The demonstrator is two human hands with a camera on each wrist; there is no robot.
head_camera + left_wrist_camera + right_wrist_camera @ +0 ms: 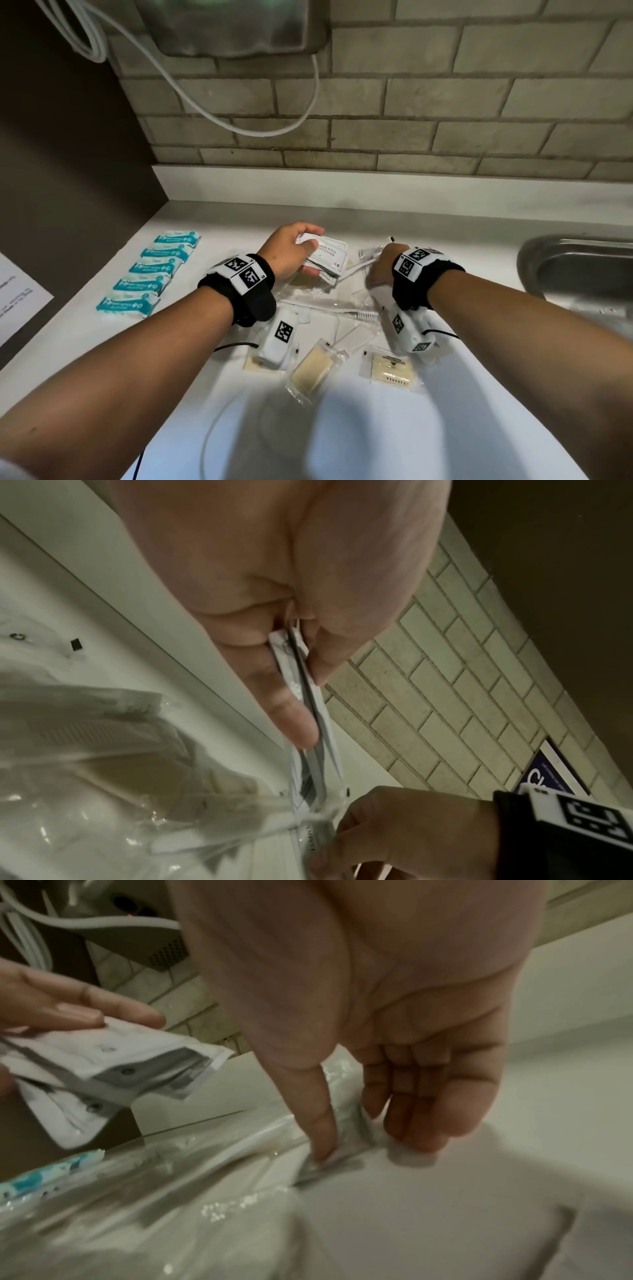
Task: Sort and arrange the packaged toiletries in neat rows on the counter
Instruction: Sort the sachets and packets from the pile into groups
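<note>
My left hand grips a thin stack of white shampoo sachets above the counter; the left wrist view shows thumb and fingers pinching the stack's edges. My right hand reaches down into the pile of clear-wrapped items, and in the right wrist view its thumb and fingers pinch a small white sachet lying on the counter. Several teal packets lie in a neat row at the left. A wrapped toothbrush and wrapped soap bars lie loose near me.
A steel sink is set into the counter at the right. A sheet of paper lies at the far left. A wall unit with white cables hangs on the brick wall behind. Another wrapped soap lies under my right wrist.
</note>
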